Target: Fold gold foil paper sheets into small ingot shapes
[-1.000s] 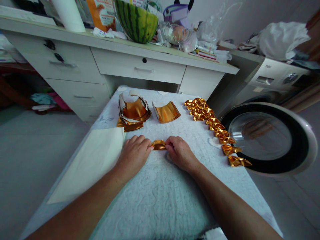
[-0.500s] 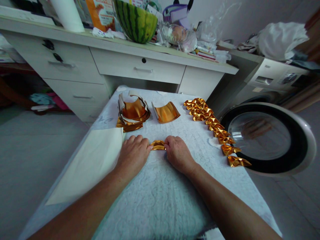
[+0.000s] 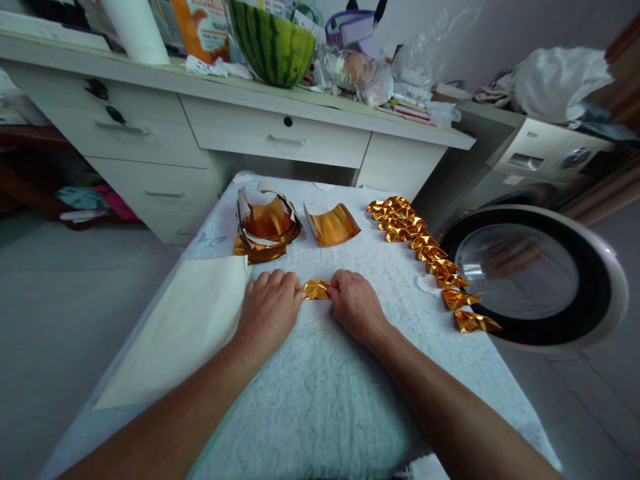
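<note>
A small folded piece of gold foil paper (image 3: 316, 289) is stretched between my two hands, low over the cloth-covered table (image 3: 320, 387). My left hand (image 3: 273, 303) pinches its left end, and my right hand (image 3: 356, 303) pinches its right end. Beyond them lies a single curved gold sheet (image 3: 334, 225). To its left is a pile of curled gold sheets (image 3: 267, 223) with pale backs. Several folded gold foil pieces (image 3: 425, 250) form a slanting row along the table's right side.
A pale paper sheet (image 3: 175, 327) lies at the table's left. Behind the table, a white desk (image 3: 280, 137) carries a cut watermelon (image 3: 273, 43) and plastic bags. A washing machine's open round door (image 3: 595, 280) stands beside the right edge.
The foil between my hands has changed shape, its middle now looking fuller and more creased. My hands have barely moved, both still pinching its ends.
</note>
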`<action>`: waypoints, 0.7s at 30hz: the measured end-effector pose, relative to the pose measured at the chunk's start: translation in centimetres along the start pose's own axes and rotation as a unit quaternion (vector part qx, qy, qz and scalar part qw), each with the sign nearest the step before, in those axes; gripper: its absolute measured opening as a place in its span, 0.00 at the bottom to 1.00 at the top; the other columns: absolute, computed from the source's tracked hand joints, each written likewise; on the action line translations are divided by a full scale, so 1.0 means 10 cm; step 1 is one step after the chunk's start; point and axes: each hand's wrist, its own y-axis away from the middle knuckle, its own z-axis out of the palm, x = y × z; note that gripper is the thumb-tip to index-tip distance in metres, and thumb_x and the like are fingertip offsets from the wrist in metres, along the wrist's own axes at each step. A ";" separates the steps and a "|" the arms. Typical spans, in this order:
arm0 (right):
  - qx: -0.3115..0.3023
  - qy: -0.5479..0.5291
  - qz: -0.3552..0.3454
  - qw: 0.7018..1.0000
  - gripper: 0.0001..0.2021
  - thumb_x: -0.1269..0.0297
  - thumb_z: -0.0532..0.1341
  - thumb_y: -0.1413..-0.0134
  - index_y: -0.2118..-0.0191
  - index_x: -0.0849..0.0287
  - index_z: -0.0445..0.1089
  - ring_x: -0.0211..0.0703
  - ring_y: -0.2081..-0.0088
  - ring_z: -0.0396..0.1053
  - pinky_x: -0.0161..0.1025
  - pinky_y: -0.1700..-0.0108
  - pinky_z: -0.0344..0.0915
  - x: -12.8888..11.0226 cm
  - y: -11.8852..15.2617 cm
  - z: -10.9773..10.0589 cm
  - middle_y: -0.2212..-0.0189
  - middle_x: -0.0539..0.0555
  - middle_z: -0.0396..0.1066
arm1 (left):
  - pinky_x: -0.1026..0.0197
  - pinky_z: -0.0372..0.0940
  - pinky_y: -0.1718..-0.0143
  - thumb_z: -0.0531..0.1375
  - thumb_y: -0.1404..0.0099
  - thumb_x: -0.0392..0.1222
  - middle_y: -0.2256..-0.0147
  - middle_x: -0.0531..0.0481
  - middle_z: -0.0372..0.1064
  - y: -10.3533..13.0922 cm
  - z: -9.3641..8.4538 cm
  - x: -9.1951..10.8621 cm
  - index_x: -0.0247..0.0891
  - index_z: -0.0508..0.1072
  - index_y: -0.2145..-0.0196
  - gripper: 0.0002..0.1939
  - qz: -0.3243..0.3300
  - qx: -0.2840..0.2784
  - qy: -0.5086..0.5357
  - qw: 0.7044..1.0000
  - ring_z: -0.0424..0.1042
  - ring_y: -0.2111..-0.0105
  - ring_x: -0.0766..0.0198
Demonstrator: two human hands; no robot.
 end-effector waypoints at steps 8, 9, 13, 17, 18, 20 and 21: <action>0.022 -0.010 0.010 1.000 0.02 0.67 0.58 0.40 0.65 0.59 0.65 0.45 0.63 0.66 0.39 0.60 0.59 0.02 0.01 0.03 0.67 0.54 0.69 | 0.54 0.54 0.61 0.55 0.33 0.41 0.63 0.48 0.69 -0.02 0.02 -0.03 0.41 0.69 0.65 0.04 0.006 -0.006 0.033 0.999 0.65 0.59 0.52; 0.027 -0.018 0.011 0.999 0.02 0.67 0.58 0.40 0.64 0.59 0.65 0.44 0.63 0.66 0.38 0.61 0.59 0.02 0.01 0.03 0.66 0.54 0.69 | 0.54 0.54 0.61 0.55 0.33 0.41 0.63 0.48 0.70 -0.02 0.02 -0.03 0.41 0.69 0.65 0.04 0.007 -0.007 0.035 0.999 0.65 0.59 0.52; 0.032 -0.041 -0.018 0.998 0.01 0.70 0.58 0.40 0.65 0.59 0.65 0.43 0.64 0.65 0.37 0.60 0.60 0.03 0.01 0.04 0.66 0.53 0.68 | 0.54 0.54 0.61 0.55 0.33 0.40 0.63 0.48 0.70 -0.01 0.00 -0.02 0.41 0.69 0.65 0.05 0.013 -0.010 0.038 0.999 0.65 0.60 0.53; 0.021 -0.040 -0.083 0.995 0.06 0.73 0.54 0.39 0.63 0.60 0.68 0.43 0.62 0.64 0.38 0.57 0.59 0.02 0.03 0.03 0.65 0.54 0.68 | 0.53 0.54 0.62 0.55 0.33 0.41 0.64 0.47 0.70 0.00 0.00 -0.02 0.40 0.69 0.66 0.05 0.016 -0.010 0.032 0.999 0.64 0.60 0.52; 0.020 -0.040 -0.096 0.994 0.07 0.74 0.54 0.39 0.63 0.60 0.69 0.43 0.62 0.64 0.38 0.56 0.59 0.01 0.04 0.02 0.65 0.54 0.68 | 0.53 0.54 0.62 0.54 0.33 0.41 0.64 0.47 0.70 0.00 0.00 -0.01 0.40 0.69 0.66 0.05 0.017 -0.011 0.028 0.999 0.64 0.60 0.52; 0.017 -0.047 -0.104 0.993 0.08 0.75 0.53 0.39 0.63 0.60 0.69 0.43 0.61 0.63 0.38 0.55 0.59 -0.01 0.05 0.00 0.65 0.55 0.68 | 0.53 0.54 0.63 0.54 0.33 0.41 0.64 0.47 0.70 -0.01 0.00 -0.01 0.40 0.69 0.66 0.06 0.018 -0.015 0.019 1.000 0.65 0.60 0.52; 0.016 -0.052 -0.101 0.993 0.08 0.74 0.54 0.39 0.63 0.60 0.69 0.43 0.61 0.63 0.38 0.55 0.59 -0.02 0.06 -0.01 0.65 0.55 0.68 | 0.53 0.54 0.63 0.53 0.33 0.41 0.64 0.47 0.70 -0.01 0.00 -0.01 0.40 0.69 0.66 0.07 0.019 -0.017 0.016 1.000 0.65 0.61 0.52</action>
